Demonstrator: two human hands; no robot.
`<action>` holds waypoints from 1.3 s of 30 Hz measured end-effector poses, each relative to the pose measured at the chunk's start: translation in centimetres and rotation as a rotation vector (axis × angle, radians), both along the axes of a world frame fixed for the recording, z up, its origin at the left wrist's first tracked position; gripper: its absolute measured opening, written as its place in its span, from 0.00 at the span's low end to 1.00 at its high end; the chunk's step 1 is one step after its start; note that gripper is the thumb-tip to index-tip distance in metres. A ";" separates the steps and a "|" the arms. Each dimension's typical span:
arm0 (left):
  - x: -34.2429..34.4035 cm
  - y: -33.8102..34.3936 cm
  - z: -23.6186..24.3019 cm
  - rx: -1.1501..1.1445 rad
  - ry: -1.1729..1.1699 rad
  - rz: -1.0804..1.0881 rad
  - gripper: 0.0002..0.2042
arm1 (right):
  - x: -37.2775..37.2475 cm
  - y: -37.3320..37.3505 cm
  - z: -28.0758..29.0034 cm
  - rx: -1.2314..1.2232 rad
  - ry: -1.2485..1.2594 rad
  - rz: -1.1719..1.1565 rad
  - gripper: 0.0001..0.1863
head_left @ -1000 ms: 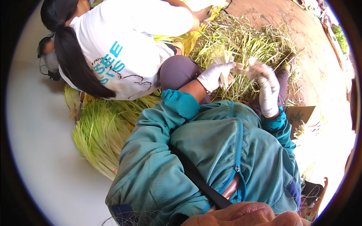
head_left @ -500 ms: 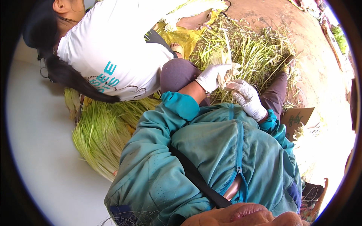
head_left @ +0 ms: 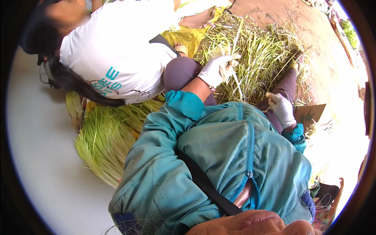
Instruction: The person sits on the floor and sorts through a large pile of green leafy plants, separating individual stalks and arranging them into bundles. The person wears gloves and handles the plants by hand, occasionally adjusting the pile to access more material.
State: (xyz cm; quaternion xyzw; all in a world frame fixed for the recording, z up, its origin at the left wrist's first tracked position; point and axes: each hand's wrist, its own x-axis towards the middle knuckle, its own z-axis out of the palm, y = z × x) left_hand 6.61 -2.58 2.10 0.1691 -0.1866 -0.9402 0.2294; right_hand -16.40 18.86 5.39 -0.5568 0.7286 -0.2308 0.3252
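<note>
My left hand point(head_left: 213, 73), in a white glove, is closed round a small bunch of pale, leafy stalks point(head_left: 221, 51). One long whitish strand point(head_left: 237, 83) hangs from the bunch toward my lap, and another thin one points up and away. My right hand point(head_left: 281, 108), also gloved, is curled shut beside my right thigh, apart from the bunch. Whatever its fingers may hold is too small to make out. Beyond both hands, a loose heap of yellow-green stalks and leaf scraps point(head_left: 258, 53) covers the ground between my legs.
A person in a white shirt point(head_left: 121, 47) sits close on my left. Behind them lies a large pile of long green stalks point(head_left: 105, 137) against a pale surface point(head_left: 43, 149). A yellow plastic sheet point(head_left: 188, 37) is ahead; a cardboard piece point(head_left: 311, 113) stands right.
My right hand has pulled away from the bunch, back and to the right. My left hand keeps the bunch and has shifted slightly left. The neighbour's head has turned.
</note>
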 end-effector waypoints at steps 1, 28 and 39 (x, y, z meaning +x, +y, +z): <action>-0.1 0.4 0.3 -0.001 -0.052 0.023 0.16 | 0.4 -0.4 0.4 -0.095 0.135 0.045 0.14; -0.6 5.3 2.0 -0.519 -0.356 -0.230 0.15 | 9.3 -4.1 -0.5 0.081 -0.911 -0.143 0.06; 1.1 5.6 5.9 -0.309 -0.413 -0.316 0.13 | 4.5 -2.2 1.6 -0.412 -0.015 -0.075 0.08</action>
